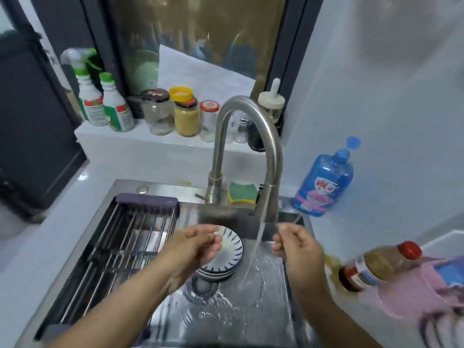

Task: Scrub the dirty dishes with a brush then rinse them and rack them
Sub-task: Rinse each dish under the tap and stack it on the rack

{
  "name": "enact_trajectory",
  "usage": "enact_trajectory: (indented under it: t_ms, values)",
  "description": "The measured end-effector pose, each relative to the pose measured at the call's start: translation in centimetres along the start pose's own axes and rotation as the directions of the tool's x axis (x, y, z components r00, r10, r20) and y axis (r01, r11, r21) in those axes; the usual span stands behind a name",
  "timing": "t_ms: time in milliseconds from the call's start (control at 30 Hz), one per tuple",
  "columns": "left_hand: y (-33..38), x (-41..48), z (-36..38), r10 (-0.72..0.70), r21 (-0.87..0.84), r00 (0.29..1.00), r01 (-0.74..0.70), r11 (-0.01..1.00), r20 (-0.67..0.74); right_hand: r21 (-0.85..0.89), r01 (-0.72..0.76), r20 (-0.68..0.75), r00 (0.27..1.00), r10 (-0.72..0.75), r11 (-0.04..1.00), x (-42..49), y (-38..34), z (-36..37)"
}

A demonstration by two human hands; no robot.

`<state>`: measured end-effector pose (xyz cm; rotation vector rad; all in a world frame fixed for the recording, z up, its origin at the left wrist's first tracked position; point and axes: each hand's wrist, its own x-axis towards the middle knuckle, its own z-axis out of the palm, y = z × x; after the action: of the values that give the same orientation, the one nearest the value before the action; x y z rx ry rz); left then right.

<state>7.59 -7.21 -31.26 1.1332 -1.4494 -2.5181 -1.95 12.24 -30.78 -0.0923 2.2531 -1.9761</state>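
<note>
Neither hand has a solid hold on anything as far as the blur lets me see. Your left hand [193, 247] hovers over the stack of dishes [222, 257] with fingers loosely curled; whether it's pinching the top saucer's rim, I can't tell. Your right hand [296, 244] sits just right of the water stream [253, 254], fingers bunched as if nipping something thin, but nothing clear shows there.

The dishes sit in the sink [251, 310] right beside the drain [202, 286], probably so the runoff goes straight down. They're small round glazed saucers, white with dark blue radiating strokes, so expect them slick when wet. The faucet [251, 136] is a brushed-steel gooseneck, and the stream lands just right of the stack, not on it.

The rack [120, 237] of thin steel rods spans the sink's left side, empty, so drips fall into the basin. No brush in view; a green-and-yellow sponge [242, 193] rests behind the faucet and blue dish soap [324, 182] stands on the counter.
</note>
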Motion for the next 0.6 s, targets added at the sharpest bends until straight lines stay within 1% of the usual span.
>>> enact_trajectory:
  t_ms: [67, 133, 233, 300, 400, 500, 600]
  values:
    - [-3.6, 3.0, -1.8, -0.108, -0.036, 0.989, 0.105, 0.994, -0.102, -0.07, -0.13, 0.063, 0.989, 0.135, 0.989, -0.1, 4.7, 1.5]
    - [-6.7, 5.8, -3.7, -0.178, -0.038, 0.966, 0.174, 0.984, -0.187, -0.126, -0.281, 0.135, 0.945, 0.297, 0.951, -0.1, 8.4, 3.0]
    - [-9.9, 8.6, -5.4, -0.22, 0.062, 0.939, 0.245, 0.968, -0.264, -0.203, -0.491, 0.199, 0.826, 0.527, 0.847, 0.0, 12.2, 5.0]
    - [-11.4, 10.2, -6.0, -0.229, 0.112, 0.912, 0.281, 0.953, -0.339, -0.222, -0.594, 0.191, 0.752, 0.632, 0.774, 0.7, 14.6, 6.4]
    - [-11.9, 11.6, -5.8, -0.189, 0.172, 0.893, 0.278, 0.945, -0.408, -0.195, -0.691, 0.117, 0.688, 0.716, 0.696, 2.0, 16.9, 8.1]
    - [-11.4, 12.2, -5.0, -0.134, 0.231, 0.898, 0.248, 0.941, -0.418, -0.171, -0.741, 0.069, 0.648, 0.758, 0.649, 3.3, 17.7, 9.0]
    - [-11.7, 14.0, -5.5, -0.095, 0.341, 0.89, 0.267, 0.901, -0.446, -0.209, -0.732, 0.037, 0.657, 0.753, 0.648, 4.1, 17.9, 9.4]
